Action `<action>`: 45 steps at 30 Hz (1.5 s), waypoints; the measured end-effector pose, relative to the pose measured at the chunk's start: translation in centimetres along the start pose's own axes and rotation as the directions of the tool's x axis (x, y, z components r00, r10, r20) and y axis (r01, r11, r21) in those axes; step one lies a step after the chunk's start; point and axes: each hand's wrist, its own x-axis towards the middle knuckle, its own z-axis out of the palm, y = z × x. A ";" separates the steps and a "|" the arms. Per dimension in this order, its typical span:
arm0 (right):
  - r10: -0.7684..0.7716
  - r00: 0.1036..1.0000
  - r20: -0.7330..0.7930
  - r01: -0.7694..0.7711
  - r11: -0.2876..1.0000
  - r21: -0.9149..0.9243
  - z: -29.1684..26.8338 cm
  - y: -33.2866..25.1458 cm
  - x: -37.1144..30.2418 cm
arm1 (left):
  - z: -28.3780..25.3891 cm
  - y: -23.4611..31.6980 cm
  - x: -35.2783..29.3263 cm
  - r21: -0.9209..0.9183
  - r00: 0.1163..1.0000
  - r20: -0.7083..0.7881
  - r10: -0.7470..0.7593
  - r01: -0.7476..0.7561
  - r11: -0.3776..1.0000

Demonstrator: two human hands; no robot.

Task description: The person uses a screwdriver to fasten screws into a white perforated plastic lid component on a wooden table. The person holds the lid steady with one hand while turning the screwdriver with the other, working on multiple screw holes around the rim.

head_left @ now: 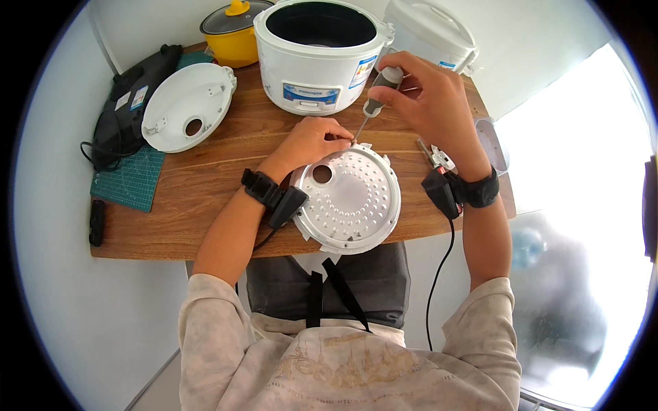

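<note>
My right hand [428,92] is closed round the grey and white handle of a screwdriver [374,103], which slants down to the far edge of a round dimpled metal lid plate [353,195]. My left hand [317,142] has its fingertips pinched together beside the screwdriver's tip, at the plate's rim. Whatever small thing those fingertips hold is hidden. The plate lies dimpled side up at the table's front edge, with a round hole at its upper left and small tabs round its rim. Both my wrists wear black straps with small black boxes.
A white rice cooker body [301,75] stands open behind the plate, with another white cooker [439,31] at back right and a yellow pot [229,44] at back left. A white lid shell [188,106] leans near a black item [123,116] on a green mat [130,181]. A clear tray [495,147] sits right.
</note>
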 end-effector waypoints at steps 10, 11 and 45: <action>0.052 0.998 0.020 -0.047 0.981 -0.189 -0.3 0.2 0.5 | 0.0 0.1 -0.1 0.013 1.000 0.014 -0.012 0.012 1.000; 0.033 0.999 0.017 -0.030 0.986 -0.165 -0.2 0.2 0.4 | 0.0 0.0 -0.1 0.013 1.000 0.012 -0.005 0.005 1.000; 0.162 0.970 0.184 -0.084 0.924 -0.372 0.1 -0.1 1.6 | -0.8 0.1 -0.4 0.082 0.993 0.112 -0.048 0.039 0.996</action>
